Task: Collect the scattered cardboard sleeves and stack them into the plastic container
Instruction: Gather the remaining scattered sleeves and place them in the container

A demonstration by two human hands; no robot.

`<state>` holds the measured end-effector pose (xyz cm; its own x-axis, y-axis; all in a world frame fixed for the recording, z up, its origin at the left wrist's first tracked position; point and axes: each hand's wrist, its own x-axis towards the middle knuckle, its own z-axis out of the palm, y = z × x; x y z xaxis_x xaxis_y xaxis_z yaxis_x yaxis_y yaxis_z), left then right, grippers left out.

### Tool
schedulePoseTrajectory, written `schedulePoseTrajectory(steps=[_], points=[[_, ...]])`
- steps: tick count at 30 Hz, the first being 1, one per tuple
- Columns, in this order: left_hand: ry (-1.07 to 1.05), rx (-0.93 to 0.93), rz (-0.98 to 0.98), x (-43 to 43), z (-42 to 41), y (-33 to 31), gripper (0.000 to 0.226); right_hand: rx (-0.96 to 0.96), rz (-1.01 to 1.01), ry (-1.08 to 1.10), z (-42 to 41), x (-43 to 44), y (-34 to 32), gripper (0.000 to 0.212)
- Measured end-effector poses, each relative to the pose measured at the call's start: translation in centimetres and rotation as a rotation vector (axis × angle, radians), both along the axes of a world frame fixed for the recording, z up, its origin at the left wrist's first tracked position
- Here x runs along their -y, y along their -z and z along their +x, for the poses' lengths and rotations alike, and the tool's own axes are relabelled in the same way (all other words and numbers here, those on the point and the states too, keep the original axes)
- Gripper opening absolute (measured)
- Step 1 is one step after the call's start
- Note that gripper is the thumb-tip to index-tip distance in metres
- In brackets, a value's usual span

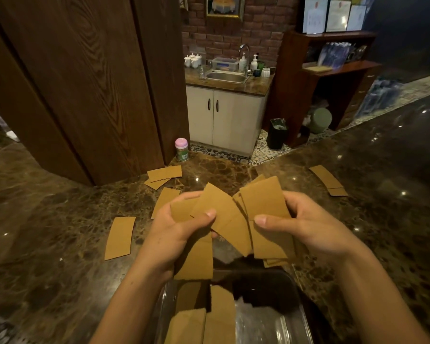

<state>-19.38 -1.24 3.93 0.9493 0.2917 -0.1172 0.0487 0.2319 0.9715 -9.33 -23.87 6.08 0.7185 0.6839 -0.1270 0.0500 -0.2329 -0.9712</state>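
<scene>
so left hand (174, 235) and right hand (310, 232) pinch cardboard sleeves (262, 201), seemingly above the container (304, 316).

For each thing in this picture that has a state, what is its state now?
left hand: grips fanned sleeves
right hand: grips a bundle of sleeves
plastic container: open, packed sleeves inside
loose sleeves: flat on the counter, uncollected
cupboard doors: closed
pink-lidded jar: upright, lid on

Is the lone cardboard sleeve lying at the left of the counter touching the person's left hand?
Apart. The head view shows bare counter between the lone sleeve and the left hand, which grips other sleeves.
</scene>
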Motion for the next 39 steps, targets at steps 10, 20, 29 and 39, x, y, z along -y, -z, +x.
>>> schedulePoseTrajectory(steps=[10,20,29,39], points=[[0.17,0.045,-0.522,0.0,-0.1,0.3,0.052,-0.197,0.22,0.198,-0.4,-2.3,1.9,0.047],[-0.31,0.326,-0.631,1.0,1.7,0.0,0.043,-0.458,0.372,0.253,-4.6,-4.5,4.3,0.053],[-0.301,0.198,-0.372,1.2,0.8,0.9,0.04,-0.222,0.37,0.469,-2.8,-4.3,2.1,0.033],[0.146,0.035,-0.054,3.2,-0.4,1.9,0.034,-0.225,0.433,0.461,-1.7,-4.3,0.6,0.03]])
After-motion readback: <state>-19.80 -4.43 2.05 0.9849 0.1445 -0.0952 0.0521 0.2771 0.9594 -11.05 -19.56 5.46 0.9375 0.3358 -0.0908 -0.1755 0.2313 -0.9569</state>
